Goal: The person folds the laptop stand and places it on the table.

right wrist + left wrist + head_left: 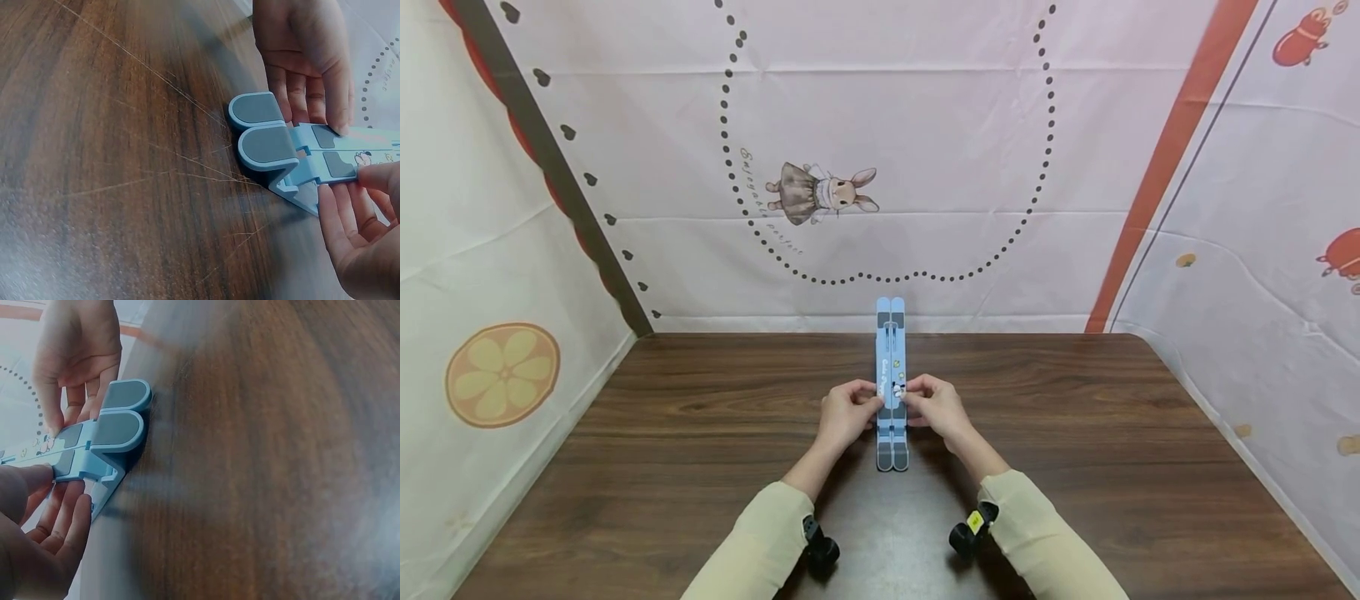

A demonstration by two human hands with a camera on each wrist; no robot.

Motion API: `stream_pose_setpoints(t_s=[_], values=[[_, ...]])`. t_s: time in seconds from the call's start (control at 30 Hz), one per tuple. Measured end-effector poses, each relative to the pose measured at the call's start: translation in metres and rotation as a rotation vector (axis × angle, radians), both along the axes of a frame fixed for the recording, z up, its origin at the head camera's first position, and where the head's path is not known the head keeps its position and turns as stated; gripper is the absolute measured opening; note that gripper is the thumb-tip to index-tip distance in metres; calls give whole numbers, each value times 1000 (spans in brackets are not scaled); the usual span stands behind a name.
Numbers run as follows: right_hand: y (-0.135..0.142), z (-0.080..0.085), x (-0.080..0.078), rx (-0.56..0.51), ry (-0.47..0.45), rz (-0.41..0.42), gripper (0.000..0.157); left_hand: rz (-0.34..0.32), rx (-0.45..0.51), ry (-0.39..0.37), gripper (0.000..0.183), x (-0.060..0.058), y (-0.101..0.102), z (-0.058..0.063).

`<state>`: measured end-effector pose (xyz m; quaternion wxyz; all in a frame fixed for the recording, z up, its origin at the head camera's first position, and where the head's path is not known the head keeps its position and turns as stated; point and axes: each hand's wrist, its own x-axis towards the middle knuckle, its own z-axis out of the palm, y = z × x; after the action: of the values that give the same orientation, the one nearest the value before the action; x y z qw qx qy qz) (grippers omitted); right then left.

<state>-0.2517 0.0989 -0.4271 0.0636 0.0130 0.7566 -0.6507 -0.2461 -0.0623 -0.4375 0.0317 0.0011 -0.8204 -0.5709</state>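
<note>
A light blue folding laptop stand (883,346), its two arms side by side, stands near the middle of the table. Grey pads and small cartoon prints cover its upper faces. My left hand (846,415) pinches the left edge, thumb on top and fingers beneath. On the opposite edge, my right hand (943,410) grips in the same way. From the left wrist, the near end with its upturned padded lips (122,428) shows close up. The right wrist view shows the stand (340,164) tilted, with a brace under it. Some fingertips are hidden below it.
The dark wood-grain table (715,400) extends around the stand. A pale printed cloth (925,150) hangs behind and along both sides of the table. Black wrist cameras (822,552) sit at both cuffs.
</note>
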Motion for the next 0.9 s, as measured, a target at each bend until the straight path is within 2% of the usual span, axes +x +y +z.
stream_pose_setpoints(t_s=[0.37, 0.6, 0.77, 0.9], values=[[-1, 0, 1, -42, -5, 8, 14, 21, -62, 55, 16, 8, 1, 4], [1, 1, 3, -37, -13, 15, 18, 6, -187, 71, 23, 18, 0, 10], [0, 0, 2, -26, -14, 11, 15, -22, -265, 59, 26, 26, -3, 14], [1, 1, 1, -13, -21, 9, 13, -45, -328, 82, 24, 33, -6, 14]])
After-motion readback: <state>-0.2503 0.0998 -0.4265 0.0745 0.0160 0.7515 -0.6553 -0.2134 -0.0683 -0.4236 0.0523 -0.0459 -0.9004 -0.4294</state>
